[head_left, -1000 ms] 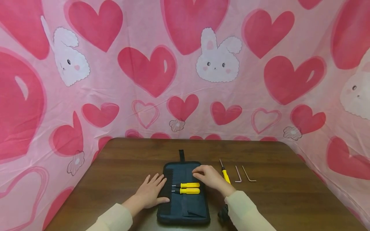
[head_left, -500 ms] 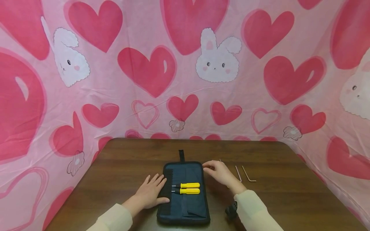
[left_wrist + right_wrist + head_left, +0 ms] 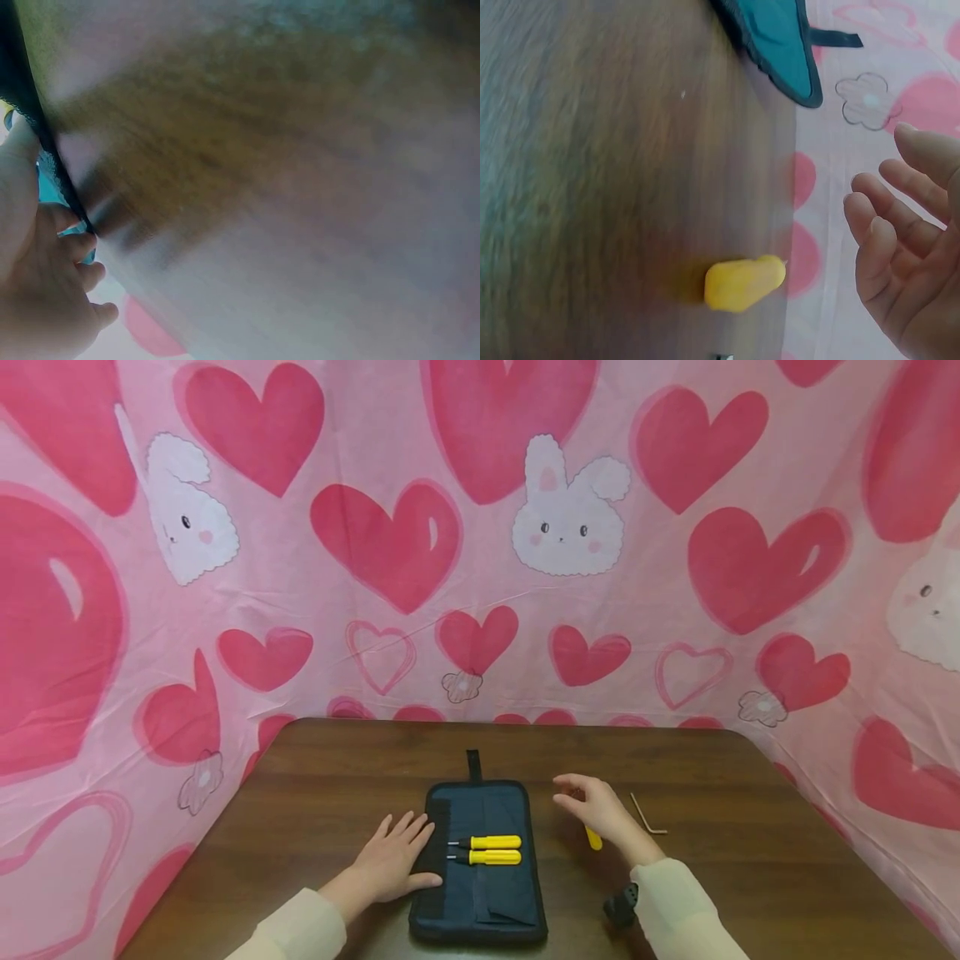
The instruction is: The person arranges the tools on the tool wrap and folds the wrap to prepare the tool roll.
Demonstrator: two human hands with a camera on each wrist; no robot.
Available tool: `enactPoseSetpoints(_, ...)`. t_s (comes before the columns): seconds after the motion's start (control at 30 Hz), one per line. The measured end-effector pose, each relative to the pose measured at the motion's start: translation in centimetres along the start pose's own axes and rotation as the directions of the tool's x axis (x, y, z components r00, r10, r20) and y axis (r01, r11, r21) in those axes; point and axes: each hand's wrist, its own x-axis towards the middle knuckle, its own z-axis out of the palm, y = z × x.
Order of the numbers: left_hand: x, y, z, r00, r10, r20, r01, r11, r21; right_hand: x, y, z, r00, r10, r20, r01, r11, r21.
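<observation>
Progress: the work in hand appears to be partway along. An open black pouch (image 3: 498, 814) lies flat on the bench (image 3: 360, 760), its strap (image 3: 473, 766) extended from the far edge. Inside it, the upper screwdriver (image 3: 491, 842) and the lower screwdriver (image 3: 491, 857) lie side by side, yellow handles to the right, shafts running toward the dark band along the left side. These two are judged to be in place; how firmly they are seated cannot be told. Outside the pouch, to its right, lie a loose screwdriver (image 3: 593, 838) and a bent metal key (image 3: 642, 817). Judged by this layout, at least these two pieces are unhandled as yet; anything hidden under the arm cannot be counted. The pouch is unfolded and its strap unfastened.

Position: the right hand (image 3: 597, 810) is over the bench between the pouch and the metal key. The loose screwdriver is just beside it; in the head view only the handle's end shows past the hand, while the right wrist view shows a gap between handle and fingers, with no contact. The metal key lies farther right.

Hands: the right hand is empty, thumb and fingertips apart, fingers loosely bent. The left hand (image 3: 390, 857) rests on the pouch's left edge, fingers spread, gripping nothing.
</observation>
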Motion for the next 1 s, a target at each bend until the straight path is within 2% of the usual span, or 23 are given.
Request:
enactPoseSetpoints(0.43, 0.0, 0.0, 0.0, 1.0, 0.0, -0.004, 0.0, 1.0, 0.003, -0.4, 1.9, -0.7, 0.997, 0.06, -0.043, -0.062, 0.997, -0.049)
enactPoseSetpoints(1.0, 0.1, 0.0, 0.1, 1.0, -0.004, 0.008, 0.004, 1.0, 0.001, -0.8, 2.8, -0.7, 0.983, 0.182, -0.035, -0.185, 0.978, -0.099)
